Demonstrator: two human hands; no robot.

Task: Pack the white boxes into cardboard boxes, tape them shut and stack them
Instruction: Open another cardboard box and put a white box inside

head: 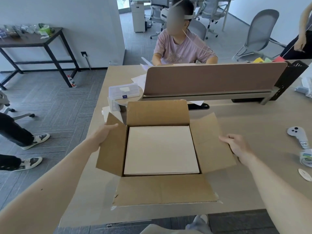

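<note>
An open cardboard box (162,190) stands on the desk in front of me with all its flaps spread. A white box (161,149) lies flat inside it and fills the opening. My left hand (103,133) grips the outer edge of the left flap, thumb on top. My right hand (236,144) holds the outer edge of the right flap, fingers curled round it. The far flap stands upright and the near flap lies flat toward me.
A roll of tape (306,159) lies at the desk's right edge next to a white controller (298,134). A clear plastic case (124,92) sits behind the box by a desk divider (214,78). A person sits across the desk. Another person's feet are on the left floor.
</note>
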